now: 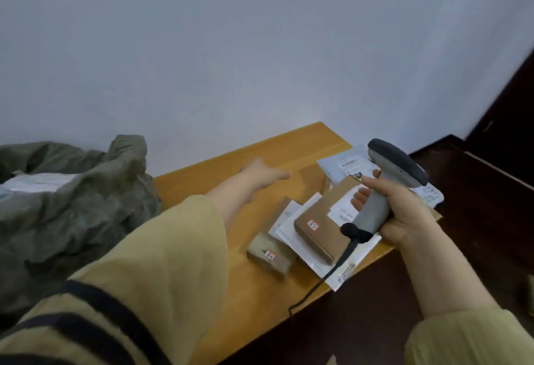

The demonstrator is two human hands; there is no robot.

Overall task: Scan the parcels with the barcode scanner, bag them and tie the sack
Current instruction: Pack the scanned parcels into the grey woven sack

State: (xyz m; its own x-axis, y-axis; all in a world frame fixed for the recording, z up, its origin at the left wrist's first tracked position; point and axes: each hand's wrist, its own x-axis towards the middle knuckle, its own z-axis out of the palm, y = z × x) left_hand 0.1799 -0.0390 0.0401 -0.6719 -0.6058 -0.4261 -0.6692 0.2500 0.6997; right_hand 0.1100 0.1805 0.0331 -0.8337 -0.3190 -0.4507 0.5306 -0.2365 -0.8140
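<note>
A plain grey wall backs a wooden table (260, 292) set in the corner. The parcels (315, 228) lie piled at its right end, directly under the right hand (404, 211), whose fingers wrap the barcode scanner (387, 188). The left hand (264, 174) reaches out flat beyond the pile, fingers loosely spread, holding nothing. The sack (72, 205) slumps open at left, so the left hand is likelier to carry parcels across.

1. One head-worn wide-angle view looks forward and down, close over the wooden table (260, 301).
2. Both forearms enter from the bottom edge (the horizon tilts), with the wall (260, 46) ahead.
</note>
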